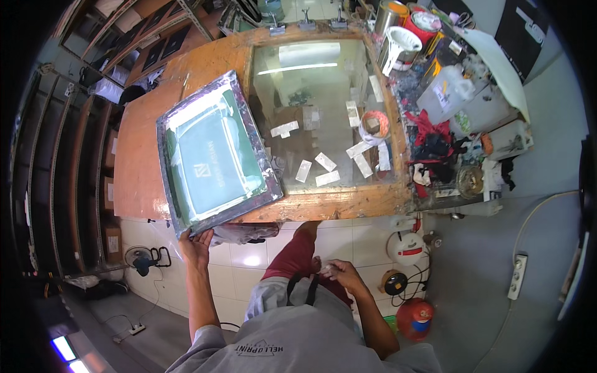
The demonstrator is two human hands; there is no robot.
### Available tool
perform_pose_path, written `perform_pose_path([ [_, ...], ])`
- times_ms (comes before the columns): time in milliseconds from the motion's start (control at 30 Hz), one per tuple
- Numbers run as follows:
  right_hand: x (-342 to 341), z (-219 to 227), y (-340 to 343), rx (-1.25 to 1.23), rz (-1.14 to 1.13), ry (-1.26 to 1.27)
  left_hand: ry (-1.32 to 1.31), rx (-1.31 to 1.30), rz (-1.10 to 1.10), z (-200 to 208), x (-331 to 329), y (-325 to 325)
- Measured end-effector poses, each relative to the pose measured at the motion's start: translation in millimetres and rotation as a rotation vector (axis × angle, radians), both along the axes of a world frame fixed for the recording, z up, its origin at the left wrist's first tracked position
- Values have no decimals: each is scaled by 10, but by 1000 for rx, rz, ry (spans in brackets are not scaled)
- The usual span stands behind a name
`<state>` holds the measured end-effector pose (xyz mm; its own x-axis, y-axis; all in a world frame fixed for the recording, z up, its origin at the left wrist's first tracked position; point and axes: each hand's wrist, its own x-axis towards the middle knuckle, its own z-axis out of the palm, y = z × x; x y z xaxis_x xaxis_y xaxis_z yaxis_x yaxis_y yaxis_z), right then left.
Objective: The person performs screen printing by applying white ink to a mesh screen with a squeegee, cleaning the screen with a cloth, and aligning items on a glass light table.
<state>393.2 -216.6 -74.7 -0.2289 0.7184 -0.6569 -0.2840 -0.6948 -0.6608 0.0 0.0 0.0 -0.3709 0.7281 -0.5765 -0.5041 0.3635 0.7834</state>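
A screen printing frame with a green-coated mesh and a pale design lies aslant over the wooden table, partly on the glass panel's left edge. My left hand grips its near left corner, which juts past the table's front edge. In front of my body, by the dark straps at my waist, my right hand is closed with curled fingers. Whatever it may hold is too small to make out. Several pale tape strips and a tape roll lie on the glass panel.
Metal hinge clamps line the table's far edge. To the right, a cluttered side surface bears a white jug, cans and stained rags. Shelving stands left. Below right are a red cylinder and a power strip on the wall.
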Motion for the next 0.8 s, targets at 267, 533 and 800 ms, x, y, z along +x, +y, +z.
perform_pose_path([
  [267, 231, 1044, 1122, 440, 28, -66, -37, -66, 69, 260, -20, 38],
  [533, -397, 1211, 2768, 475, 155, -424, 74, -124, 205, 474, 21, -108],
  [800, -781, 1240, 3401, 308, 236, -757, 46, 10, 138, 612, 208, -215],
])
